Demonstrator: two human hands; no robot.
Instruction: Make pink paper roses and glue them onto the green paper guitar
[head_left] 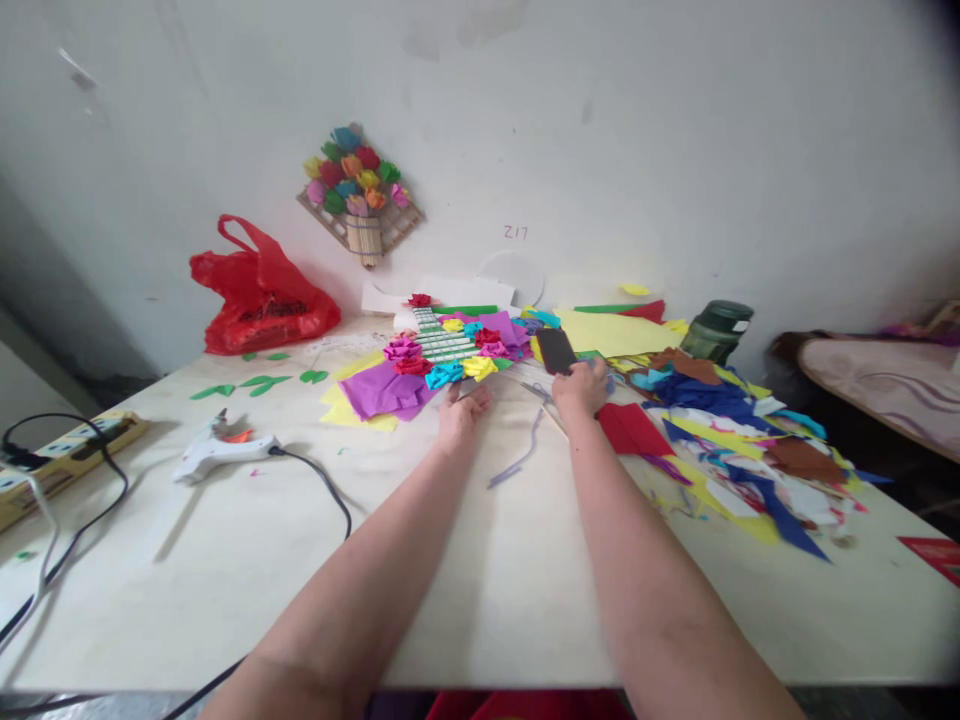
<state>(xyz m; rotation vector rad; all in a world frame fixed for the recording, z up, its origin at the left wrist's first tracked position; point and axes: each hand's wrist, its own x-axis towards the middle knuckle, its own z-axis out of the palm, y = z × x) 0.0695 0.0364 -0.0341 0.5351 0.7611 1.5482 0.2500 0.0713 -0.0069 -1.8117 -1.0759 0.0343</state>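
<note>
A fan-shaped craft piece (pixel 442 341) with a green and white striped panel lies at the table's middle, edged with colourful crepe paper flowers. My left hand (pixel 465 408) rests at its lower edge, just below the yellow flower (pixel 479 368); its fingers are partly hidden and I cannot tell whether they grip anything. My right hand (pixel 583 388) is beside the lower end of a dark phone (pixel 556 350), near scissors and a thin stick. The fingers of that hand are bent and blurred, and what they hold, if anything, cannot be made out. Purple paper (pixel 386 390) lies left of the craft piece.
A white glue gun (pixel 225 452) with a black cable lies left, near a power strip (pixel 67 460) and green paper leaves (pixel 262 381). A red plastic bag (pixel 262 295) stands at the back left. Coloured paper scraps (pixel 750 440) and a dark green bottle (pixel 716 331) are on the right.
</note>
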